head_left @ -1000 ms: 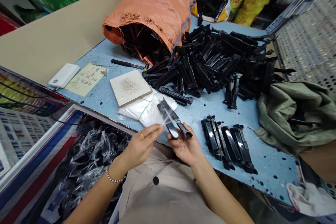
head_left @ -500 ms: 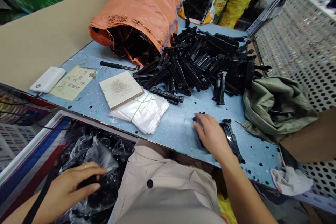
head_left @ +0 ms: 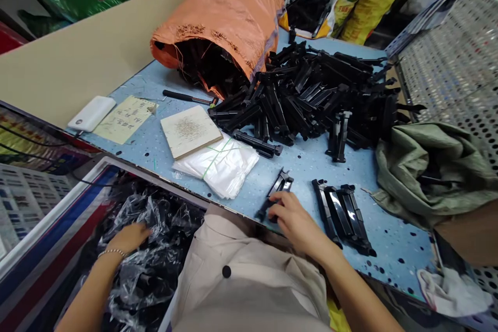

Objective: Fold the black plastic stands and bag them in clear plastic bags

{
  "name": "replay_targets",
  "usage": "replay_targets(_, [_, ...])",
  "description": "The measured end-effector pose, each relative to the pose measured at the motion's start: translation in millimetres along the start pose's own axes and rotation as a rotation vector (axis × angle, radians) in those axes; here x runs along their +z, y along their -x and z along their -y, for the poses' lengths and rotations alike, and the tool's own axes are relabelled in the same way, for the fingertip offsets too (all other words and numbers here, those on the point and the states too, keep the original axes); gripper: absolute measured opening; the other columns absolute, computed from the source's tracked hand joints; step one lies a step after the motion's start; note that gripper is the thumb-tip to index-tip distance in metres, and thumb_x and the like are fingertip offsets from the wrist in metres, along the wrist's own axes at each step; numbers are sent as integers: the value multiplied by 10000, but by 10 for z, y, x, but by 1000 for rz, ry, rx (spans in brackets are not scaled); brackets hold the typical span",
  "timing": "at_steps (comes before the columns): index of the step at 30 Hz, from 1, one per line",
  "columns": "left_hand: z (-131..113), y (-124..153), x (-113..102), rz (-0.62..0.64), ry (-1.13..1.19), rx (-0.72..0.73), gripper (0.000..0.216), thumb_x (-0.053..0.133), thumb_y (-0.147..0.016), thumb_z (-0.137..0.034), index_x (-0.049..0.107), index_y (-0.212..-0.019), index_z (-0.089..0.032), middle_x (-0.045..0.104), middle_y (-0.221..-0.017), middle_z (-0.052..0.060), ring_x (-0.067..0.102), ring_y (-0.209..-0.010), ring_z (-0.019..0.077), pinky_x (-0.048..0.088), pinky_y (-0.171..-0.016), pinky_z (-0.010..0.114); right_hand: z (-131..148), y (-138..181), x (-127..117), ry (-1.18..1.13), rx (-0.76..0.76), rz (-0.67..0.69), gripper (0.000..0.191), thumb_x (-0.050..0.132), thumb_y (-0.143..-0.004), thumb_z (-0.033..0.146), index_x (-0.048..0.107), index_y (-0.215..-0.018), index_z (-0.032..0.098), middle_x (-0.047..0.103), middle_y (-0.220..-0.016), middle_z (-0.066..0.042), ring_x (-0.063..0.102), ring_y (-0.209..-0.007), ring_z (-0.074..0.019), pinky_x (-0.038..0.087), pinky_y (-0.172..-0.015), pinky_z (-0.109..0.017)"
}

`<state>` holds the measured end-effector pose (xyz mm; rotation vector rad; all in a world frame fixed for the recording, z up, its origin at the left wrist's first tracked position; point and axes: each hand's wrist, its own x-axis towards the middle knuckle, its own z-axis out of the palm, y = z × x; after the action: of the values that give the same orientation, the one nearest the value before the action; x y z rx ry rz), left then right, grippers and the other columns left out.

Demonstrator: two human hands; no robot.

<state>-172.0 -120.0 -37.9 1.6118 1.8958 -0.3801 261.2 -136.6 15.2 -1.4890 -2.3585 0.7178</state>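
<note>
My right hand (head_left: 292, 218) rests on the blue table (head_left: 295, 171) with its fingers curled round a long black plastic part (head_left: 277, 189) that lies flat near the front edge. To its right sits a short row of the same black parts (head_left: 342, 215). My left hand (head_left: 130, 236) is down in the bin at the lower left, lying among bagged black parts in clear plastic (head_left: 151, 264); its fingers are buried in the wrap. A stack of clear bags (head_left: 218, 163) lies on the table between the hands.
A big heap of black parts (head_left: 311, 93) spills from an orange sack (head_left: 229, 10). Also on the table are a square board (head_left: 190, 129), a paper note (head_left: 124, 118), a white power bank (head_left: 92, 113), a black-handled tool (head_left: 187, 96) and a green cloth (head_left: 431, 166).
A second ago both hands held a bagged part over the table. The left hand dropped into the bin with it; the right hand reached to the row and drew one black part leftward.
</note>
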Motion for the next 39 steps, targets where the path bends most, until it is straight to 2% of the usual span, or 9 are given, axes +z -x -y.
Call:
replay_targets(7, [-1886,23,-368,-630,157,669,268,510,-883,-380,652,-923,-156,659,-929,102,586,-882,229,460,-776,331,-175,31,-20,12,266,-280,179,594,-825,355,541,-902,203,548,-1098,-129,522,-1080,-291,457,-890,-452])
replay_targets(10, [-2223,-180,-339,-636,113,731,140,548,-855,-210,664,-818,-142,644,-907,119,575,-874,236,451,-740,342,-185,87,20,22,526,-293,351,590,-811,497,530,-982,196,596,-953,-104,604,-828,-258,471,-699,-371])
replay_targets(15, [-2033,-578,-520,-308,657,587,164,706,-715,-217,580,-626,-161,567,-662,-2,501,-622,127,381,-599,259,-374,213,-79,-210,675,-102,245,544,-820,431,608,-890,204,605,-652,-17,560,-602,-200,396,-592,-308])
replay_targets(19, [-1885,-668,-668,-11,1057,479,247,740,-683,-352,612,-663,-142,536,-593,-27,425,-535,84,309,-528,234,-310,51,-119,-918,619,-148,290,560,-819,419,658,-953,182,674,-784,-36,591,-670,-178,445,-620,-294])
replay_targets(24, [-1906,-661,-666,20,1256,430,327,851,-508,-270,577,-621,-132,580,-625,-18,476,-548,68,339,-535,216,125,-565,-71,-1529,495,-86,323,665,-786,417,706,-989,169,717,-927,-72,644,-727,-169,474,-587,-252])
replay_targets(29, [-1938,-608,-616,76,1283,494,297,827,-524,-264,576,-616,-135,626,-662,6,528,-589,94,400,-567,229,406,-1251,94,-1721,456,-64,237,724,-731,339,718,-874,150,719,-796,-53,651,-665,-153,505,-580,-244])
replay_targets(34, [-1737,-395,-690,-228,1217,593,228,734,-678,-262,534,-658,-156,640,-748,24,576,-669,120,456,-620,250,264,-1320,174,-1729,551,-124,195,752,-695,282,718,-807,127,711,-737,-62,651,-628,-150,502,-525,-223])
replay_targets(37, [-1631,-262,-695,-536,796,740,68,573,-789,-136,613,-738,-158,666,-974,79,620,-922,186,499,-795,331,116,-1121,134,-1672,575,-133,241,763,-698,324,725,-836,130,721,-789,-76,662,-659,-168,515,-535,-241])
replay_targets(39, [-1637,-235,-653,-595,488,833,254,460,-811,-51,682,-850,-168,656,-1091,95,607,-1029,206,490,-891,379,77,-980,95,-1610,571,-159,247,773,-693,333,729,-833,135,718,-780,-65,651,-652,-153,504,-536,-225])
